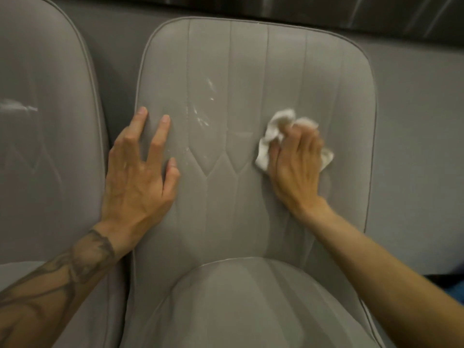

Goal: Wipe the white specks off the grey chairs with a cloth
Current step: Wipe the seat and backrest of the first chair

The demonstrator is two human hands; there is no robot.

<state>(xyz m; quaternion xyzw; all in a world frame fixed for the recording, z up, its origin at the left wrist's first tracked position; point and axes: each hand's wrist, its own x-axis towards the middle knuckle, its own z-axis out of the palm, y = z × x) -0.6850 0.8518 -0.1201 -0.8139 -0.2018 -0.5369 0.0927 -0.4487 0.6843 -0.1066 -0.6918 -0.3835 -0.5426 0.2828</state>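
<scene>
A grey padded chair (251, 59) fills the middle of the head view, its backrest facing me and its seat (241, 305) at the bottom. White specks and smears (204, 106) run down the backrest left of centre. My right hand (297, 164) grips a crumpled white cloth (270, 136) and presses it against the backrest, right of the specks. My left hand (140, 172) rests flat on the backrest's left edge with its fingers spread and straight.
A second grey chair (45, 121) stands close on the left, with a white smear (17, 106) on its backrest. Behind both runs a grey wall (414, 134) with a dark band along the top.
</scene>
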